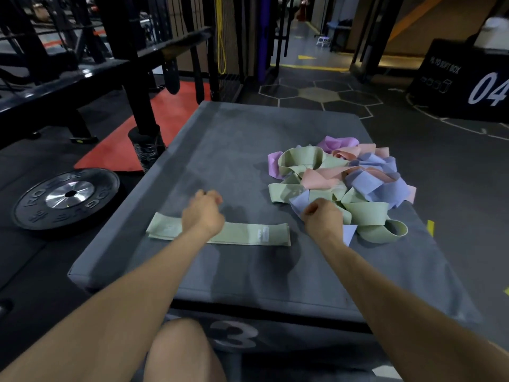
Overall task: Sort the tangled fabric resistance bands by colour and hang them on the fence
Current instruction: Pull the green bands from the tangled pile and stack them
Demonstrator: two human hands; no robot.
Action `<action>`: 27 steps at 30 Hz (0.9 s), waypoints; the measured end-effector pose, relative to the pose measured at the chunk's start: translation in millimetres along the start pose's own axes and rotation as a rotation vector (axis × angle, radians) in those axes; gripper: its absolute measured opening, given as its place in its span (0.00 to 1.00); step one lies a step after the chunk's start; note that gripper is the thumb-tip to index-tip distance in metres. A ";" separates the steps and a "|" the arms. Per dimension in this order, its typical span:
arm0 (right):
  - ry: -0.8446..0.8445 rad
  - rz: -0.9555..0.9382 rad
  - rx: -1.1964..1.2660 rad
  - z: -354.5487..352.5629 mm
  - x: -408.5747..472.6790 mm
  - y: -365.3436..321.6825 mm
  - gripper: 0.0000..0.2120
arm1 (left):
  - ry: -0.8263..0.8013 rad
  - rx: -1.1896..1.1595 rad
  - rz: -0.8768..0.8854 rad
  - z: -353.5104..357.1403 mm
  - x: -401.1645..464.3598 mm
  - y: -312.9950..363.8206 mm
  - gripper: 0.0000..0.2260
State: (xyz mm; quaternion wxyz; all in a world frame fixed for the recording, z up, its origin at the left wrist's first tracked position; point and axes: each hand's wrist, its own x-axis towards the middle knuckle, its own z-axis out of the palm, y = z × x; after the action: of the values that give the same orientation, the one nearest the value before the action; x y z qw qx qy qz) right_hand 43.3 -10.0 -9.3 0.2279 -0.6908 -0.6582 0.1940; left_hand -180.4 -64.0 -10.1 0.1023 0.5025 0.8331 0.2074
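Observation:
A tangled pile of fabric bands [344, 175] in green, pink, lilac-blue and purple lies on the right half of the grey padded box top [234, 139]. One green band [248, 234] lies flat and alone near the front left. My left hand [202, 213] hovers over that flat band in a loose fist, holding nothing. My right hand [322, 219] is at the pile's near edge, fingers curled down onto a lilac-blue band [300, 201] that shows on both sides of the hand. The black metal fence [228, 51] stands beyond the box.
A black weight plate [66, 198] lies on the floor to the left. A black rack frame [132, 64] rises at the back left beside a red mat [165, 111]. Another black box marked 04 [468, 86] stands at the far right. My knee [181, 351] is below the box front.

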 end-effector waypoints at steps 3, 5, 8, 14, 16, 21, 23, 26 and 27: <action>0.088 0.012 0.069 -19.0 9.7 19.8 0.09 | -0.084 -0.147 0.103 19.8 -1.6 44.0 0.14; 0.106 0.023 0.077 -24.0 15.3 32.3 0.07 | -0.144 -0.228 0.143 32.0 -2.7 67.7 0.13; 0.071 0.015 0.039 -24.5 20.9 43.9 0.05 | -0.202 -0.299 0.185 47.4 -5.7 94.3 0.12; 0.013 0.011 0.026 -15.8 27.6 42.3 0.05 | -0.256 -0.372 0.178 70.1 -5.9 125.6 0.10; -0.010 0.002 0.049 -17.8 30.4 43.4 0.04 | -0.265 -0.372 0.172 75.9 -4.7 132.2 0.10; -0.029 -0.099 0.310 -46.9 44.2 43.6 0.04 | -0.267 -0.377 0.168 72.3 -1.1 156.6 0.04; -0.008 -0.155 0.377 -63.4 52.5 39.7 0.04 | -0.273 -0.411 0.205 61.4 -2.0 172.3 0.09; 0.017 -0.209 0.445 -87.5 69.3 29.2 0.05 | -0.346 -0.637 0.225 42.4 0.4 195.9 0.10; 0.027 -0.219 0.491 -95.0 74.9 25.4 0.06 | -0.366 -0.705 0.232 35.5 1.7 203.5 0.11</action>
State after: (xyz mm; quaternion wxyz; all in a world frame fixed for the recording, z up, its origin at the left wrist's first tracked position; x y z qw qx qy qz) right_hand 122.5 58.3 56.6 0.4171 -0.5421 -0.6590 0.3129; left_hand -6.0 29.4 49.4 0.3904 0.5557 0.6171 0.3974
